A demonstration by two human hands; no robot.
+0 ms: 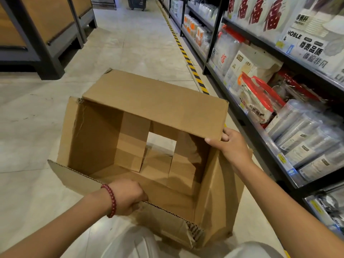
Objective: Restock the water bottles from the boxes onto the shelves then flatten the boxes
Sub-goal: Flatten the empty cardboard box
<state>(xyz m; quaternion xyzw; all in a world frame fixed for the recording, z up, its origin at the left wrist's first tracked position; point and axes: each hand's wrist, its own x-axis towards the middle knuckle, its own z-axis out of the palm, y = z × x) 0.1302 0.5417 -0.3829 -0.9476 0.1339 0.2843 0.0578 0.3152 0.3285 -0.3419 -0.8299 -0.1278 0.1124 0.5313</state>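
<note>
Soft overhead shop light, dim inside the box (141,146); floor (130,43) glares palely, edges bend, shelves (279,108) blur.

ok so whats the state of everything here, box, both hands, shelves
cardboard box: empty, top flaps open, bottom flaps partly open with floor showing through, not yet flattened
left hand: grips the box's near edge
right hand: grips the box's right edge
shelves: stocked with packaged goods
shopping basket: on the floor far down the aisle

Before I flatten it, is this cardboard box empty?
Empty. The cardboard box holds no bottles, and floor shows through a gap between its bottom flaps. The left hand and right hand grip its edges.
</note>
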